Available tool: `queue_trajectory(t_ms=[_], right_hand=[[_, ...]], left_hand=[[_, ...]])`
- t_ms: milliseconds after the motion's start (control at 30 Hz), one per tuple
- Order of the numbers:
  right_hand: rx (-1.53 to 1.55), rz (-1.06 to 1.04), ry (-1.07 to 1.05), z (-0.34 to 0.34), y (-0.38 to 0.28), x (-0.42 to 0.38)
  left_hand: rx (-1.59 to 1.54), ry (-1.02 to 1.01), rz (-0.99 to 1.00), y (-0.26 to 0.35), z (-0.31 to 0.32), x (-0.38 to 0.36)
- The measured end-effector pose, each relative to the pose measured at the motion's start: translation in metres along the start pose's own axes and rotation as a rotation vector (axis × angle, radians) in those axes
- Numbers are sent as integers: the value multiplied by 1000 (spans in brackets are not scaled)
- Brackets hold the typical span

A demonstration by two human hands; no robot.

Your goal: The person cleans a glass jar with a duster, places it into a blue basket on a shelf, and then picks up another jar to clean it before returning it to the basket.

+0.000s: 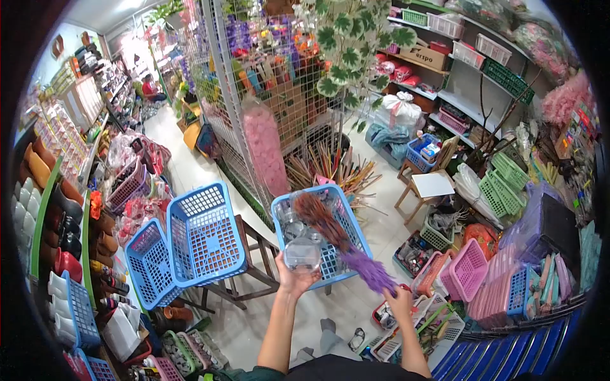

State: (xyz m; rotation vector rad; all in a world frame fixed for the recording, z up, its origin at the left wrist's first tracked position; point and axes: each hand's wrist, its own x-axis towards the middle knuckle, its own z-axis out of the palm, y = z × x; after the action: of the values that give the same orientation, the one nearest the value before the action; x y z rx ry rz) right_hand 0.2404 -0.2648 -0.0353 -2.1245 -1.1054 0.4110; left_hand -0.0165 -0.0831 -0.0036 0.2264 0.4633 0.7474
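In my left hand (pixel 297 280) is a clear round jar (pixel 302 255), resting on the palm and gripped by the fingers over the near edge of a blue plastic basket (pixel 359 230). My right hand (pixel 399 302) is closed round the handle end of a feather duster (pixel 370 270), purple near the hand and reddish brown toward the tip. The duster slants across the basket, its brown tip above the far left corner. More clear glass-like containers (pixel 293 228) lie inside the basket, partly hidden by the duster and jar.
Two blue baskets (pixel 206 230) sit to the left on a dark wooden stool (pixel 254 254). Beyond stands a white wire rack (pixel 305 108) with a bundle of sticks (pixel 340 174) at its foot. A pink basket (pixel 465 270) and crowded shelves line the right.
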Motion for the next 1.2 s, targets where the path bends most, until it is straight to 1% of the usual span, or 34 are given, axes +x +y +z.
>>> queue_trajectory(t_ms=[67,100,167,233,267,333,400,433,500,567,633,667,700,767,800,833,900,967,1033,1067,1100,1167,1200], right_hand=[[126,-19,-31,39,-26,16],[206,-42,-30,64,-29,24],[378,-46,-78,136,-2,49],[420,115,-181,201,14,70],[430,94,-218,212,5,77],[438,75,-265,232,-3,83],[718,51,-285,245,-5,82],[716,50,-299,245,-6,80],[645,190,-429,238,-9,81],[673,163,-463,248,6,87],[512,126,-321,226,-15,83],[216,64,-147,212,-37,77],[219,44,-155,195,-59,74],[387,-101,-148,174,-100,75],[436,-216,-191,176,-113,79],[446,-246,-206,169,-136,78],[852,-233,-533,135,-199,61],[914,-315,-614,113,-249,34],[1060,-427,-724,98,-291,-1],[1066,-460,-789,99,-306,-20],[1014,-533,-831,96,-322,-40],[943,-741,-870,111,-342,-78],[829,-850,-890,107,-357,-96]], left_hand=[[-33,2,-39,-17,-8,8],[-54,-11,-71,-25,-10,12],[-75,2,-101,-35,-10,14],[-46,32,-112,-41,-9,16],[-104,106,-100,-42,0,15],[-120,118,-91,-40,5,13],[-135,128,-75,-37,2,12],[-105,96,-83,-34,-3,11],[-77,67,-70,-27,-8,5],[-37,37,-29,-18,-9,-1],[-17,76,28,-11,-1,-10],[1,111,74,-7,3,-17],[-2,110,96,-4,7,-25],[57,124,152,5,12,-43],[45,87,181,10,8,-52],[46,86,215,16,6,-61],[73,117,335,28,3,-82],[73,103,374,39,3,-111],[143,144,501,50,18,-146],[197,42,487,55,4,-165],[196,61,537,57,6,-186],[173,276,725,59,10,-229],[212,299,781,59,5,-253]])
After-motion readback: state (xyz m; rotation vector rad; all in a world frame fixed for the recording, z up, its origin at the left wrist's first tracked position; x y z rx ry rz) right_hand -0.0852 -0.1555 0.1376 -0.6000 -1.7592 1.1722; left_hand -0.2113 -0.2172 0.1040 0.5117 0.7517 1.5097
